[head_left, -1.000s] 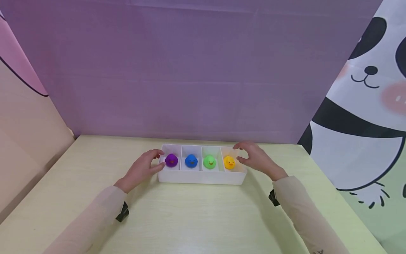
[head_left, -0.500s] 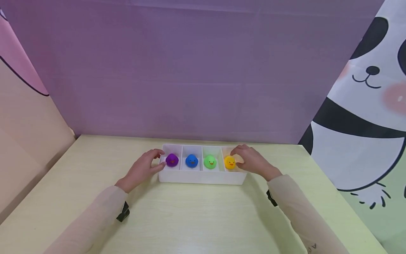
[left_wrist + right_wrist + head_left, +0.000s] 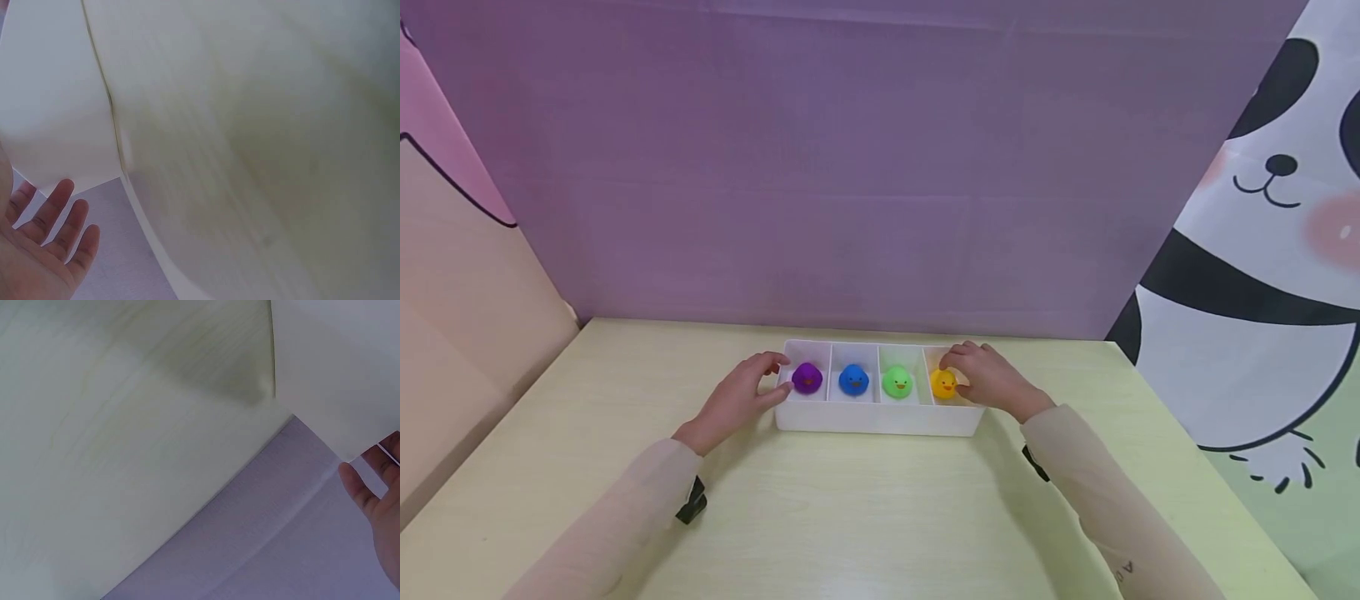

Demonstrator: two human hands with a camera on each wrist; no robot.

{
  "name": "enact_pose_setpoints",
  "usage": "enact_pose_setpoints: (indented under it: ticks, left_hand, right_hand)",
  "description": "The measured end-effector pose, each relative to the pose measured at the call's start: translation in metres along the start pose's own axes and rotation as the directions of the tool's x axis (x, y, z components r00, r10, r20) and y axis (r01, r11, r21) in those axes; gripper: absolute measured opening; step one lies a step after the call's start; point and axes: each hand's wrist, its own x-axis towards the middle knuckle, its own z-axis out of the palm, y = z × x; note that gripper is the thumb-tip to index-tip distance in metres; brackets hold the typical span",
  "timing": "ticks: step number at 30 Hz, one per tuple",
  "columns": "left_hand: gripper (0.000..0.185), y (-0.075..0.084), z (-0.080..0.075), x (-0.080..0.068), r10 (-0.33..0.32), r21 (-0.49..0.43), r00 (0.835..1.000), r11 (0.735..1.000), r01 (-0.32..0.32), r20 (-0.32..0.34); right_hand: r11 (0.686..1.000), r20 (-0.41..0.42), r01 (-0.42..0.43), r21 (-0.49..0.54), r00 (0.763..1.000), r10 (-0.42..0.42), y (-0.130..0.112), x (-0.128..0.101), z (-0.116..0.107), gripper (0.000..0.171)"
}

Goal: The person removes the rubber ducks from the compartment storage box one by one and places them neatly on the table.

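1. Head view: white box (image 3: pixel 875 419) holds purple duck (image 3: pixel 807 379), blue duck (image 3: pixel 853 380), green duck (image 3: pixel 897 382) and yellow duck (image 3: pixel 942 384).
2. My left hand (image 3: pixel 735 396), relaxed, is at the box's left end.
3. My right hand (image 3: pixel 992 379) is at the box's right end, by the yellow duck; grasping or not, I cannot tell.

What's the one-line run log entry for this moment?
tray: on table | left hand: at tray's left end, beside purple duck | right hand: at yellow duck, contact unclear | blue duck, green duck: middle compartments
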Motion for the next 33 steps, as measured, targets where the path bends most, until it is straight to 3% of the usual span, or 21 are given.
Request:
enact_pose_setpoints:
  ticks: [20,33]
  left_hand:
    - [0.041,0.0011,-0.0009,-0.0010,-0.001,-0.011,1.000,1.000,0.001,0.004]
    - [0.042,0.0014,-0.0001,-0.0007,-0.014,-0.020,1.000,1.000,0.014,0.008]
  right_hand:
    - [0.998,0.061,0.019,-0.052,0.998,-0.016,-0.0027,0.0069,0.0029,0.032]
    - [0.998,0.026,0.040,-0.056,0.999,-0.039,0.0003,0.0078,0.0091,0.028]
